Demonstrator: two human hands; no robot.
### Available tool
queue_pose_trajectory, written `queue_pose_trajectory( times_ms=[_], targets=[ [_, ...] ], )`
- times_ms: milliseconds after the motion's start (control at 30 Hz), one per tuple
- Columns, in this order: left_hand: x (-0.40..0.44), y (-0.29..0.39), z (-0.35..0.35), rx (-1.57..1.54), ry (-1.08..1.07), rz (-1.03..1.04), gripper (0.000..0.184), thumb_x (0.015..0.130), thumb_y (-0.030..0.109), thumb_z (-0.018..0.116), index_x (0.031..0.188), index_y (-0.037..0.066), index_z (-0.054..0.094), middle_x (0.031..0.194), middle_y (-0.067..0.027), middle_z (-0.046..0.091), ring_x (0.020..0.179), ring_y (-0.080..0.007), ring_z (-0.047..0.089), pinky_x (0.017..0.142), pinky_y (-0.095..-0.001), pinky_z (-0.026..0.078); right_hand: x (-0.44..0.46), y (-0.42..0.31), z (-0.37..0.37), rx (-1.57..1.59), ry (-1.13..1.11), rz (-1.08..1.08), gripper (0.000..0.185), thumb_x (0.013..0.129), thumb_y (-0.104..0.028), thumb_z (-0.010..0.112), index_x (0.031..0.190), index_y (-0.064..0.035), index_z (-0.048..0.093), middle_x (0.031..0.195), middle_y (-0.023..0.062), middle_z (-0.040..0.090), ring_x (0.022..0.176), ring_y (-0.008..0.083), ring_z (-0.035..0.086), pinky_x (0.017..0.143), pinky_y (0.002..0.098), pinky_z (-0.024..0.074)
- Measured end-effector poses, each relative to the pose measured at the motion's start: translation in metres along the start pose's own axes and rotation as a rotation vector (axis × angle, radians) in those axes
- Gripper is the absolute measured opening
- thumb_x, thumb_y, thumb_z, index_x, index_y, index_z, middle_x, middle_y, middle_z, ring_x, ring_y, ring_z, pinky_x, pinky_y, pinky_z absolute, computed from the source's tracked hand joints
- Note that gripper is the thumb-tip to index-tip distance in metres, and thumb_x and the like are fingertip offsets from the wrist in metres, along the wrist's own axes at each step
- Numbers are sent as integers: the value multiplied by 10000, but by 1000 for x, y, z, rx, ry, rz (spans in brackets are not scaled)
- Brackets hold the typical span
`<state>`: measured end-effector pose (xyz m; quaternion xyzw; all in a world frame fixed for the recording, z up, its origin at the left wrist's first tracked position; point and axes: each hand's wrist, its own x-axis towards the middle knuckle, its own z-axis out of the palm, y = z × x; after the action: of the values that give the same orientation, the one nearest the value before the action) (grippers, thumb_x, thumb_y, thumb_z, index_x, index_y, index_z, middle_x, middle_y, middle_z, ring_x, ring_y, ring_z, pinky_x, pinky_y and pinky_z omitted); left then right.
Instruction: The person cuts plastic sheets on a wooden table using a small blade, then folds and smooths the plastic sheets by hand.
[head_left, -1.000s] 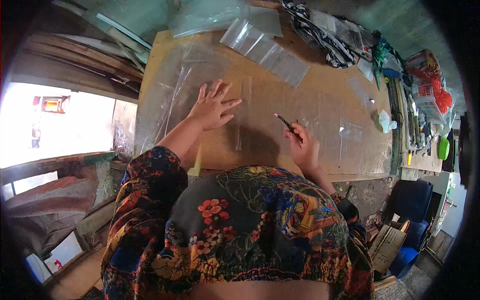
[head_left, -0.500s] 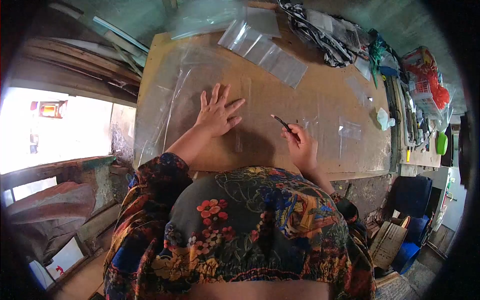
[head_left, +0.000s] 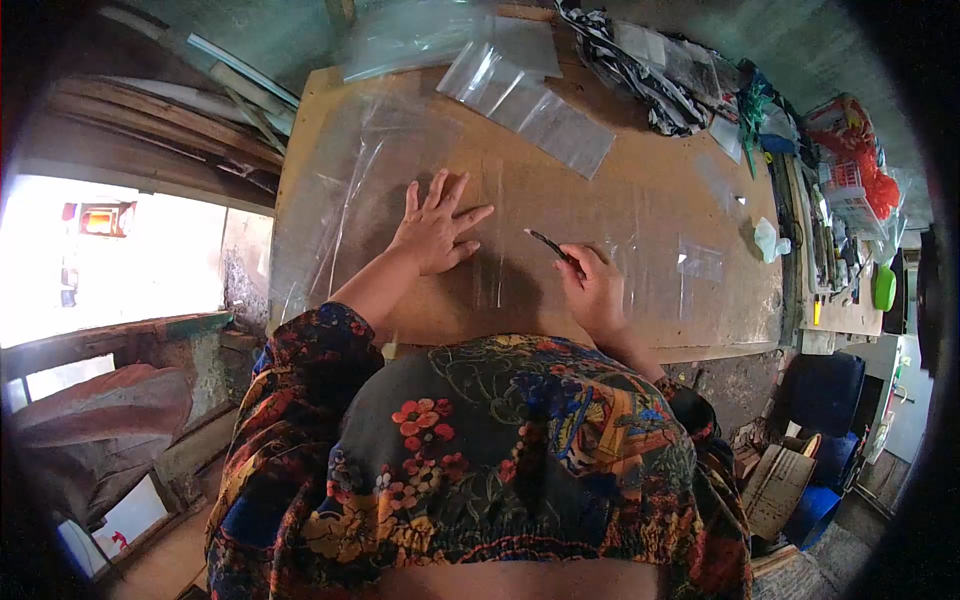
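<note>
My left hand (head_left: 432, 232) lies flat with fingers spread on a clear plastic sheet (head_left: 352, 205) that covers part of the wooden board (head_left: 640, 215). A slim, dark pencil-like tool (head_left: 545, 243) with a pale tip is held in my closed right hand (head_left: 594, 292). Its tip points up and left, toward my left hand. Whether the tip touches the plastic I cannot tell. Fine creases and edges in the plastic run between my two hands.
Folded clear plastic pieces (head_left: 530, 110) lie at the board's far side. Black-and-white plastic bags (head_left: 650, 75) are bunched at the back right. A small crumpled white bag (head_left: 768, 238) sits near the right edge. Beyond it stands a basket with a red bag (head_left: 878, 185).
My right hand has shifted slightly left, bringing the tool's tip closer to my left hand. The left hand has stayed nearly in place. Crease lines in the plastic between them look different.
</note>
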<state>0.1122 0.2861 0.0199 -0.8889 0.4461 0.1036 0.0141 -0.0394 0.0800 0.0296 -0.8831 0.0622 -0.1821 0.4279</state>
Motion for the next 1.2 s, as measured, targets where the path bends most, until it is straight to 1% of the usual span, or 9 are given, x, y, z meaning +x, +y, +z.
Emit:
queue_pose_trajectory(
  times_ms=[167,333,467,533,667,733,1033,1167,1200],
  targets=[
    [-2,3,-1,21,19,-28,520,836,512,411,1323,366,303,1440,-100,74,1319,-341,29,1004,-608,87,8,-4,6,-43,-45,11,172,761,-64,595,930,-37,578,858,147,591,762,327,581,630,375,474],
    [-2,5,0,19,11,-57,526,832,501,426,1321,341,314,1437,-102,88,1319,-338,32,1005,-605,91,21,-2,18,-161,-95,-158,153,765,-92,578,914,-64,585,855,118,585,760,309,578,625,387,469],
    [-3,4,1,12,28,-64,531,827,492,442,1320,337,321,1436,-101,93,1320,-331,29,1005,-603,92,27,-1,28,-187,-162,-126,153,767,-98,576,917,-73,589,843,109,576,749,307,575,622,389,467],
    [-3,4,3,-4,62,-49,527,825,486,447,1315,333,331,1435,-100,96,1321,-326,30,1006,-599,90,29,2,31,-174,-168,-203,148,764,-95,576,909,-74,593,835,102,566,739,311,571,626,385,468],
    [-3,5,1,-7,44,-61,519,826,493,436,1310,332,341,1434,-100,102,1321,-323,35,1007,-597,90,32,3,36,-207,-180,-195,147,758,-92,580,902,-76,601,836,95,568,746,306,571,638,378,471],
    [-2,4,0,-31,42,-57,530,807,464,491,1302,344,341,1433,-102,93,1315,-342,59,992,-621,98,33,6,39,-233,-199,-218,149,751,-88,586,898,-76,607,838,92,568,759,295,573,648,374,474],
    [-3,5,1,-17,52,-56,517,823,472,458,1307,341,333,1433,-104,101,1316,-340,51,987,-622,97,35,5,42,-225,-239,-158,160,744,-79,588,902,-78,612,833,93,569,741,295,577,653,374,478],
    [-3,6,-2,-20,27,-60,525,825,476,454,1314,343,317,1434,-103,91,1316,-341,47,991,-621,90,36,5,39,-205,-194,-194,144,753,-85,582,893,-72,614,827,97,572,733,300,579,639,381,478],
    [-3,6,-3,-16,25,-55,531,825,477,454,1318,340,311,1435,-104,87,1317,-339,43,993,-620,85,38,2,33,-191,-123,-216,139,752,-88,587,887,-68,614,827,103,578,737,301,580,632,381,477]
  ],
)
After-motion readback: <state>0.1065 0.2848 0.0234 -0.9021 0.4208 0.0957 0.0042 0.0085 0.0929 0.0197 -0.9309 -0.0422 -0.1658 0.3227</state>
